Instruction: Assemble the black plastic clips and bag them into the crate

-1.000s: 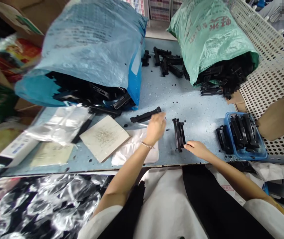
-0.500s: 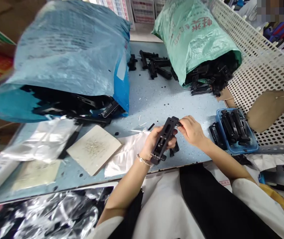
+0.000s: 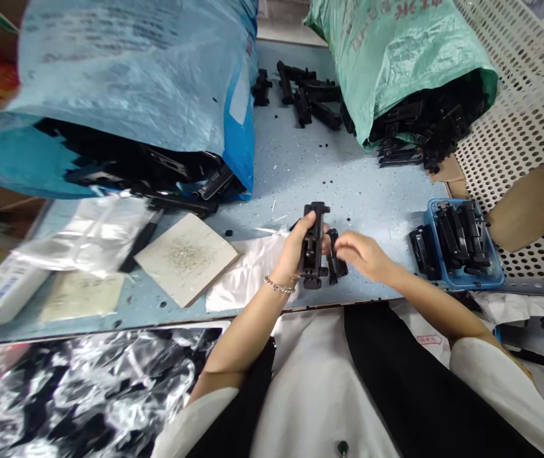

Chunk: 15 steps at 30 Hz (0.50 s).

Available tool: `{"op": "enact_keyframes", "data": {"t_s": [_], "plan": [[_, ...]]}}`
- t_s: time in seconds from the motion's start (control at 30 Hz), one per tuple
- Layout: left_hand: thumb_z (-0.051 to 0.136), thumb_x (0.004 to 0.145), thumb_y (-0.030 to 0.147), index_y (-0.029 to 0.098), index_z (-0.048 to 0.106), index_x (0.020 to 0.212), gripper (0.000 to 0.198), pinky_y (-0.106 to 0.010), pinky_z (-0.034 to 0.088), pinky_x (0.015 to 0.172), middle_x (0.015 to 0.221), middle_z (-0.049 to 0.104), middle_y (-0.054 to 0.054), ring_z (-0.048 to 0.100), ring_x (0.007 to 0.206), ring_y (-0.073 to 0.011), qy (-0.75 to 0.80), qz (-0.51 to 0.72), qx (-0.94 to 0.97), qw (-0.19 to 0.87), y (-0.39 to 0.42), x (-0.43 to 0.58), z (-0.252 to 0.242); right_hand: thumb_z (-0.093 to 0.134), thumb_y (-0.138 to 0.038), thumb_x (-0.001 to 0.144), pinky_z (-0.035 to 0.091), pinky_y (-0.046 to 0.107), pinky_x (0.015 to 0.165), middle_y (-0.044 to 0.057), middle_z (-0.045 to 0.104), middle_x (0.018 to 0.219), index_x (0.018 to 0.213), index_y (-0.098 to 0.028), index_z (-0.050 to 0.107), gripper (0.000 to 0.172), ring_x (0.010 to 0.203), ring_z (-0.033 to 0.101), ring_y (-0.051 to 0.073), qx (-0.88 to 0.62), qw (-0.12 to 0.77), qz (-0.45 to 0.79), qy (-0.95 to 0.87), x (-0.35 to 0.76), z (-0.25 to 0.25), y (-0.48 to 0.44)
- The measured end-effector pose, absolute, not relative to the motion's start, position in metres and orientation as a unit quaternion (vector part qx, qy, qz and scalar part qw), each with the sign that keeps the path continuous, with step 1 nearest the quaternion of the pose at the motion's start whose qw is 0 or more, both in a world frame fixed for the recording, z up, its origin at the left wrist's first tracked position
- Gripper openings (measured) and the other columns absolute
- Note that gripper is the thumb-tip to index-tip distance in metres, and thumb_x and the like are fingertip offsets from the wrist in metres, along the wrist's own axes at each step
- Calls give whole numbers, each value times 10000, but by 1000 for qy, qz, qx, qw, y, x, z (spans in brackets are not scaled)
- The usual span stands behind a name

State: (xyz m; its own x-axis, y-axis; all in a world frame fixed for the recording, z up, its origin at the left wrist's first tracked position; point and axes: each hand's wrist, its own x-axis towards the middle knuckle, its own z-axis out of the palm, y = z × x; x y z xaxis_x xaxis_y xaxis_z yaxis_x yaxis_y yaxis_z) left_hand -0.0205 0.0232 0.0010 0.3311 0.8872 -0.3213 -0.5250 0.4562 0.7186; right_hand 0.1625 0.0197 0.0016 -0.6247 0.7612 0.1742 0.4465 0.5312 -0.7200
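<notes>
While our left hand (image 3: 294, 249) holds a partly hidden part (image 3: 314, 261) | we can't tell our right hand's (image 3: 363, 254) grip

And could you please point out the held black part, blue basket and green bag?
Held black part (image 3: 312, 252), head view: midsection.
Blue basket (image 3: 473, 280), head view: front wall.
Green bag (image 3: 408, 63), head view: upper side.

A pale board (image 3: 186, 258) (speckled mid-surface) lies near a yellowish sheet (image 3: 83, 298).
</notes>
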Motion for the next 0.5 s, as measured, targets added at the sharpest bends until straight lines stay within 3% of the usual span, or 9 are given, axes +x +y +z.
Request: {"op": "enact_keyframes", "data": {"t_s": [0.1,0.23,0.37,0.43,0.5], "plan": [[580,883,631,192,552,748,460,-227,347,420,536,462,24,408,441,-91,356,450,245,781,27,-27,4,480,-601,1009,429,353,711,66,612,910,996,-224,602,396,804,537,208,-270,219,219,-912,157,-6,5],[557,888,669,172,578,793,506,-221,372,412,539,476,21,440,437,-92,355,403,219,815,23,-22,6,510,-463,1030,410,376,716,72,594,916,972,-236,636,266,858,524,231,-233,204,138,-941,153,-14,3],[565,894,643,168,624,887,478,-249,439,483,586,516,4,520,519,-129,404,466,291,731,8,-19,5,476,-493,1025,442,379,719,62,566,823,835,-219,597,355,809,521,221,-265,206,314,-888,146,-22,-3],[613,869,633,178,648,1098,510,-294,511,599,743,613,-43,633,705,-193,440,521,376,627,-3,-24,5,329,-502,1063,456,357,665,39,543,753,809,-210,555,448,704,507,188,-309,210,437,-818,141,-25,-12],[680,827,619,207,576,1333,661,-350,548,733,970,666,-92,670,949,-270,463,548,452,530,-11,-31,4,161,-482,1088,449,325,581,16,531,698,816,-201,527,535,590,475,153,-322,188,523,-767,139,-26,-16]]}}
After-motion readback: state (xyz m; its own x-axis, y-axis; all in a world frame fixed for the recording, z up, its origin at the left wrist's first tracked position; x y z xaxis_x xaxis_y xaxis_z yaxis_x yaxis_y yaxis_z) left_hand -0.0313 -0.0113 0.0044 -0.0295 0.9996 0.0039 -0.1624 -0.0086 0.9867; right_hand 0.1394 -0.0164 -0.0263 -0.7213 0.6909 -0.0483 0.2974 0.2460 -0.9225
